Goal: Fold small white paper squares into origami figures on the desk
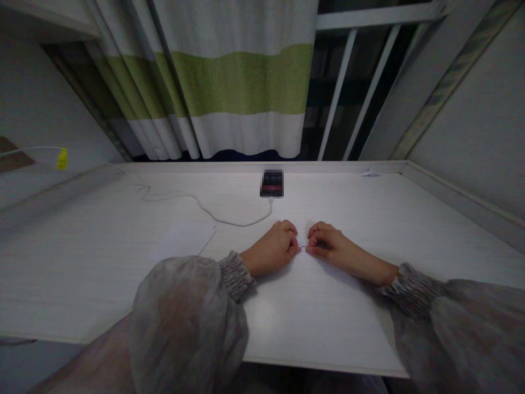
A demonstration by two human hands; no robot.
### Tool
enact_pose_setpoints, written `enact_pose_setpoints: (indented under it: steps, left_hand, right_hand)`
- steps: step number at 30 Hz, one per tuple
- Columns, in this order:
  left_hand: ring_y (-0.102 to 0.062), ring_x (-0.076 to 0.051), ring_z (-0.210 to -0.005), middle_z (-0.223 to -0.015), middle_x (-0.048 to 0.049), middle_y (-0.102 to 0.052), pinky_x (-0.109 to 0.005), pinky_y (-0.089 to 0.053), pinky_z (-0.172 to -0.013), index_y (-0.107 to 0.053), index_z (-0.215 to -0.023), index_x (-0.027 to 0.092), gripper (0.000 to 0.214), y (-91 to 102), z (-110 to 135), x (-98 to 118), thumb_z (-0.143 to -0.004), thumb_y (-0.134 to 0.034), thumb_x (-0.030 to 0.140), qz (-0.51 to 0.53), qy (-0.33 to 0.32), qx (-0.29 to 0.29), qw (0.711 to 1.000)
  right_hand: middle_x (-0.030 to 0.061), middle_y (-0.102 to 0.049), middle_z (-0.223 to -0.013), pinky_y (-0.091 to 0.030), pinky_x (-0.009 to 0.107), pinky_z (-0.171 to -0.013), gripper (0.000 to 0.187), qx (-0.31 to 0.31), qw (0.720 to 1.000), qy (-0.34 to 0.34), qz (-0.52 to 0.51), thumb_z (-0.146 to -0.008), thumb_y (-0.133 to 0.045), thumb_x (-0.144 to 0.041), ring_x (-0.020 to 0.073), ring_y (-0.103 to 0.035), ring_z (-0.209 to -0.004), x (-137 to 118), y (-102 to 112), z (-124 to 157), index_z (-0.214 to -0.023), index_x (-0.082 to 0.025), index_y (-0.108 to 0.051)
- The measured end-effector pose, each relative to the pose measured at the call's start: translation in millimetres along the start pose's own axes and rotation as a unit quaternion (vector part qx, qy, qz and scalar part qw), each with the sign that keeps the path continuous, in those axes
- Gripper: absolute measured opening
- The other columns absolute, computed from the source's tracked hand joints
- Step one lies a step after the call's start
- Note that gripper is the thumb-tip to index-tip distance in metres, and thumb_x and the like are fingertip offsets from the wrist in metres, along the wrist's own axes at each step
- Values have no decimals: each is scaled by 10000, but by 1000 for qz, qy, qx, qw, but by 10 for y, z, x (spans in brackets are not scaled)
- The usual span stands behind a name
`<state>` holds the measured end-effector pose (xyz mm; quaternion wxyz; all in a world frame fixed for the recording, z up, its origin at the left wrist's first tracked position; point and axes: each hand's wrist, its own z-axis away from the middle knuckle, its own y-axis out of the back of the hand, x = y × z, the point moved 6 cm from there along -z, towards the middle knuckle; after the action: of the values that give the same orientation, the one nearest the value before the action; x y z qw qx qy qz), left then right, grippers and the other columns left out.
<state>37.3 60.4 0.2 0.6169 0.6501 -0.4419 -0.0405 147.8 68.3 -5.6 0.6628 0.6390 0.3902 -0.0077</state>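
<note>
From here, the desktop [320,323] looks smooth, faintly glossy; the curtain [246,82], matt woven cloth; the sleeves [188,312], sheer, crinkled fabric.

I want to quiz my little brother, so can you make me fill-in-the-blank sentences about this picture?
1. The tiny thing shows in the gap ____ the left hand and the right hand.
2. Of these hands, the paper lies nearer the ____ one.
3. The colour of the cable plugged into the phone is ____.
4. The curtain has a wide band coloured ____.

Missing words: between; left; white; green.
</note>
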Motion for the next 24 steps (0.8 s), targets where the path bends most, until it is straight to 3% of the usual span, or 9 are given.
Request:
enact_pose_setpoints:
  steps: [16,24]
  left_hand:
    - [-466,-198,-967,-995,-126,-492,-346,-394,-889,-556,-647,115,130,7,23,-37,-750,-504,175,15,38,3,999]
    - [-472,-185,-956,-981,-112,-501,-337,-391,-889,-559,-621,120,139,0,11,-45,-746,-514,160,30,52,-4,998]
  right_hand:
    - [49,-551,-790,-424,287,-631,172,-9,992,-112,-61,-627,-572,-93,142,-517,-666,-15,20,-63,-496,-158,-482]
    - [37,-539,-744,-411,282,-619,165,-23,988,-144,-55,-629,-567,-86,135,-501,-640,-62,28,-48,-534,-167,-459]
